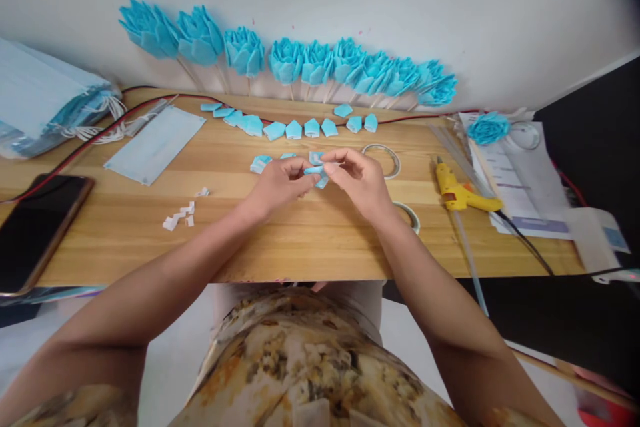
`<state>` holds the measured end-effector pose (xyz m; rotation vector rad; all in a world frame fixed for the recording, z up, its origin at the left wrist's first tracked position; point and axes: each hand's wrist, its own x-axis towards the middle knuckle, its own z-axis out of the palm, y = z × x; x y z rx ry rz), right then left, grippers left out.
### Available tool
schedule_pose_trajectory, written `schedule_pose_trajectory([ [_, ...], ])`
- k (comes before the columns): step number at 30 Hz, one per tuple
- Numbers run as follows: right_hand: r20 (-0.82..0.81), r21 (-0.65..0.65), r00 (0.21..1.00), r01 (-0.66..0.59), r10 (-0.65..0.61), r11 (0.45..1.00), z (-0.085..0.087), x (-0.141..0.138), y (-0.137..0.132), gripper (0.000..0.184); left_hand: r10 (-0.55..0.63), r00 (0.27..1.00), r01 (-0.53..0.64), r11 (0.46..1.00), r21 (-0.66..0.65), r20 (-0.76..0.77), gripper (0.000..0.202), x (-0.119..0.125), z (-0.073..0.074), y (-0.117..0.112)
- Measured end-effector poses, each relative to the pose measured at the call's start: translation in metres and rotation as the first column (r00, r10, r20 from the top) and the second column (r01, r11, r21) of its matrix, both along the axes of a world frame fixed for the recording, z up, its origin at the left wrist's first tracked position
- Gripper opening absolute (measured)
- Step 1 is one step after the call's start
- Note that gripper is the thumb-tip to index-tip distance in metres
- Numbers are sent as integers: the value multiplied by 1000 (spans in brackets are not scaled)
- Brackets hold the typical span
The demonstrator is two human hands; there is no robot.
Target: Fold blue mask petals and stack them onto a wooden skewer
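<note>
My left hand (280, 181) and my right hand (357, 180) meet over the middle of the wooden table (300, 247). Both pinch one small folded blue piece (316, 172) between their fingertips. Another folded blue piece (261, 163) lies just left of my left hand. A row of folded blue petals (295, 127) runs along the table behind my hands. Beyond it, several finished blue flowers on sticks (287, 60) lean against the white wall.
A flat blue face mask (155, 143) and a stack of masks (45, 103) lie at the left, with a phone (35, 223) at the near left. White scraps (179, 217), two tape rolls (383, 153), a yellow glue gun (457, 192), papers (520, 180) and one more flower (487, 128) lie around.
</note>
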<state>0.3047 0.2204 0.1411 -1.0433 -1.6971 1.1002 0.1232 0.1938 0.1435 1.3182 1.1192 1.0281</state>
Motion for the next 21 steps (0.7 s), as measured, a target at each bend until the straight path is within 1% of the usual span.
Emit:
schedule_pose_trajectory([
  [4,26,56,1000,-5,4,998,0,-1,0,11,-30,999,32,999,37,-35,25,1,0,-1],
  [9,24,91,999,20,-22,996,1,-1,-1,9,-53,999,53,999,0,-2,32,1,2,-1],
  [11,0,62,1000,12,-12,998,1,0,0,12,-55,998,55,999,2,12,31,0,2,-1],
  [15,-81,-49,997,-12,8,999,0,3,3,22,-35,999,35,999,8,32,27,0,2,-1],
  [17,-97,-69,995,-25,18,997,-1,4,4,22,-30,999,30,1000,4,35,27,0,2,-1],
  [19,-75,-41,997,-24,21,999,-1,3,4,19,-25,999,25,1000,2,26,28,0,3,-1],
  [21,-10,55,1000,13,-12,998,-2,2,2,13,-22,1000,22,1000,-7,16,27,-1,3,-1],
])
